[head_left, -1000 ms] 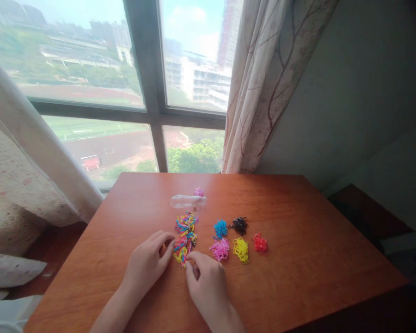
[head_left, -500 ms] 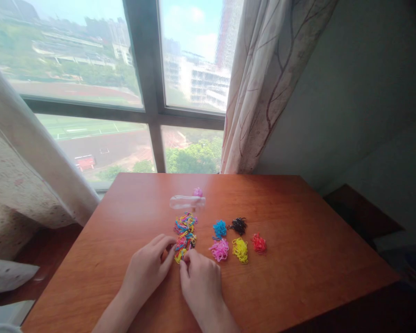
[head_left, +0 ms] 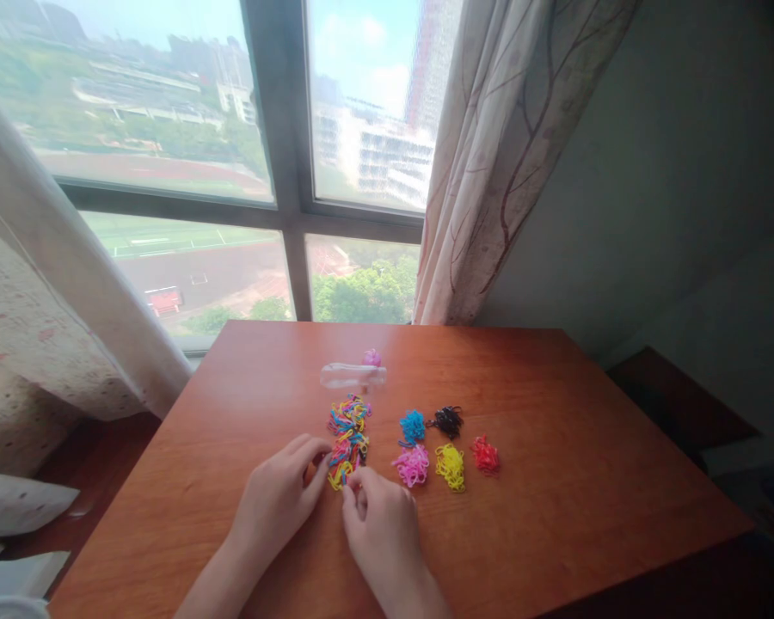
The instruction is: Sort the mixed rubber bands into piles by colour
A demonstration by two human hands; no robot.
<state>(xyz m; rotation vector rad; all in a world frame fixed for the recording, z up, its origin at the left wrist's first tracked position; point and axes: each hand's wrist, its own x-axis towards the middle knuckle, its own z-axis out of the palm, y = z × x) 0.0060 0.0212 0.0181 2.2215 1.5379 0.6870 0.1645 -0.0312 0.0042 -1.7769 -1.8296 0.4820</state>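
A mixed heap of coloured rubber bands (head_left: 347,432) lies on the wooden table (head_left: 555,516). My left hand (head_left: 280,499) rests beside the heap's near end, fingers curled, fingertips touching the bands. My right hand (head_left: 377,524) pinches at the heap's near edge; what sits between its fingertips is too small to name. To the right lie sorted little piles: blue (head_left: 412,425), black (head_left: 448,420), pink (head_left: 411,465), yellow (head_left: 450,465) and red (head_left: 486,456).
A clear plastic bag (head_left: 353,375) and a small pink clump (head_left: 371,357) lie behind the heap. The window and curtains (head_left: 496,163) stand past the table's far edge. A dark lower surface (head_left: 684,404) sits to the right.
Both hands stay at the near end of the mixed heap. My right hand has shifted slightly, its fingertips working at the bands. The sorted piles are unchanged.
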